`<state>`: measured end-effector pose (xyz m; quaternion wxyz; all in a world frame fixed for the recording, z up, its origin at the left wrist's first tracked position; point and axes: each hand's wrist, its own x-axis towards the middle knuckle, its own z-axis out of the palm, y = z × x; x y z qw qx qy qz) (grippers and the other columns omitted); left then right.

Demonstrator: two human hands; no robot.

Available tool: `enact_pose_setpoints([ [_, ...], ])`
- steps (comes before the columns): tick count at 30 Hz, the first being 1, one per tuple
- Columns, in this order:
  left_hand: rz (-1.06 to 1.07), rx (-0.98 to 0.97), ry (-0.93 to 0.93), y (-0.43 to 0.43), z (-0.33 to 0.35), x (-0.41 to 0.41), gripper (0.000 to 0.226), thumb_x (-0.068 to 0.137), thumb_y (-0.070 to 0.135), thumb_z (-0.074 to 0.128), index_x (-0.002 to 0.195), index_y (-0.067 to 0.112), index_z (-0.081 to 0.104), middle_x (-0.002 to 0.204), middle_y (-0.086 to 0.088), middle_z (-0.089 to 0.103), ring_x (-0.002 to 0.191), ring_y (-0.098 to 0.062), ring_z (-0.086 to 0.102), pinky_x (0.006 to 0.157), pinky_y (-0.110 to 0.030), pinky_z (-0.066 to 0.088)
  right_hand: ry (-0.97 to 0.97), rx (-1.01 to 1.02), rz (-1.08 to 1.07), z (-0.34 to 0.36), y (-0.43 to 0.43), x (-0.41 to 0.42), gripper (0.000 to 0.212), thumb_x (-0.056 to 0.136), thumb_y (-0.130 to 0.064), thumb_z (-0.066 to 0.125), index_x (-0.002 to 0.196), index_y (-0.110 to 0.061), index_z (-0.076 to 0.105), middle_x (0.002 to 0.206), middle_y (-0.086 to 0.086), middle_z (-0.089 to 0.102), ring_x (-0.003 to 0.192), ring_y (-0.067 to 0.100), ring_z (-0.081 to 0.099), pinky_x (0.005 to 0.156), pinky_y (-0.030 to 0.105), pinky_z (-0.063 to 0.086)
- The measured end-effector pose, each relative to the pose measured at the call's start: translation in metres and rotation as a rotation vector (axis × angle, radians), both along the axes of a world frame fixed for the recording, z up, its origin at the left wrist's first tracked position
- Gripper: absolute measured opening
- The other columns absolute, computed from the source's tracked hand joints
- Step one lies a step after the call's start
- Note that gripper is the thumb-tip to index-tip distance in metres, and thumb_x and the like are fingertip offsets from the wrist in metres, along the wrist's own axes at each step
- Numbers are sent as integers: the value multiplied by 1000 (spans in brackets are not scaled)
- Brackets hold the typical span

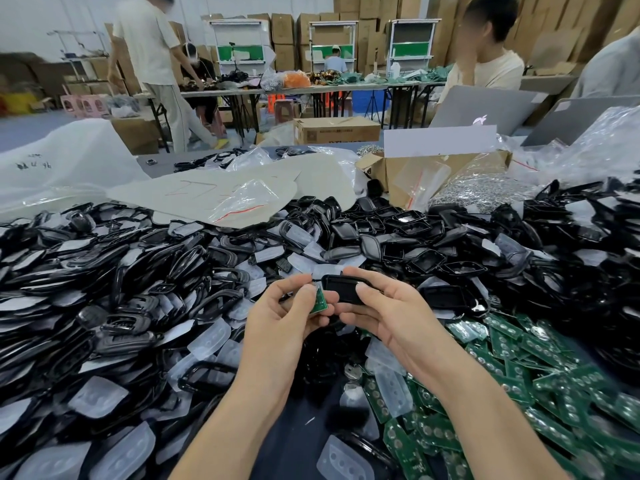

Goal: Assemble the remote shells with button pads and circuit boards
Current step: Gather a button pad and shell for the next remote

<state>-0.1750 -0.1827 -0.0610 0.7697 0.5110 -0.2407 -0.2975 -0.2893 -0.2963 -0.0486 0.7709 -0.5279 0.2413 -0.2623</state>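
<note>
We worked in assembly workshop: table (162,166) heaped with black shells (114,327), green circuit boards (540,355); cardboard boxes (377,15) stacked behind folding tables (346,87).

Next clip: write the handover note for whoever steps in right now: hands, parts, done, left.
Left hand pinches a green circuit board; right hand grips a black shell beside it.
Spare boards heaped lower right; loose shells and clear button pads piled everywhere else.
Done: board and shell picked up; pad inside cannot be told.
Left: seat the board, close the shell.
</note>
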Motion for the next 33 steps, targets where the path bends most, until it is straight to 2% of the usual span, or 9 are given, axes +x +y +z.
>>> enact_pose_setpoints([
  [6,33,22,-65,-1,1,0,26,101,23,58,128,24,55,101,-8,78,78,-12,70,70,-25,54,10,-25,-14,-2,-1,0,29,107,-5,46,125,-13,66,95,13,79,86,22,77,68,22,59],
  [10,35,25,-78,0,2,-1,23,101,20,59,123,22,59,107,-3,78,85,-17,71,71,-26,54,5,-19,-20,-2,-2,1,28,106,-4,46,123,-12,67,96,14,79,83,22,77,67,23,60],
  [13,20,-21,-40,1,3,-1,19,98,13,61,116,19,63,110,-3,76,93,-20,73,74,-23,57,5,-17,-20,-3,-2,1,28,107,-4,46,122,-13,67,93,16,79,82,22,77,67,23,60],
  [16,5,-75,30,1,4,-3,16,92,9,66,97,23,72,106,-4,76,101,-20,73,82,-25,58,5,-27,-26,-3,-3,0,28,107,-4,46,121,-14,67,95,14,79,84,23,77,68,23,59],
  [20,-9,-112,52,3,10,-5,13,77,17,75,82,29,75,99,-5,75,95,-17,73,83,-23,57,-19,-31,-54,-2,-2,1,25,106,-5,48,117,-17,66,99,11,79,86,23,77,68,23,59],
  [22,3,-110,59,3,10,-4,19,84,11,72,80,30,76,96,-6,75,93,-17,73,80,-24,58,-25,-36,-70,-2,-2,1,24,106,-5,49,116,-17,67,100,11,79,86,21,77,67,23,59],
  [24,18,-100,78,3,10,-2,24,90,4,66,83,25,75,89,-7,73,84,-17,72,75,-24,59,-26,-53,-88,-2,-2,0,23,105,-5,50,115,-16,69,99,10,79,82,19,76,64,21,58],
  [27,47,-74,100,2,11,-2,18,95,-3,59,96,12,69,80,-5,71,71,-14,66,68,-24,58,-31,-70,-119,-1,-3,1,23,104,-4,52,111,-15,71,94,8,79,76,16,75,59,20,56],
  [33,67,-106,168,2,15,-1,11,101,7,55,105,5,65,79,-5,66,73,-17,65,67,-29,58,-51,-94,-150,-2,-4,1,26,104,-4,50,106,-17,72,89,5,79,75,14,74,64,18,57],
])
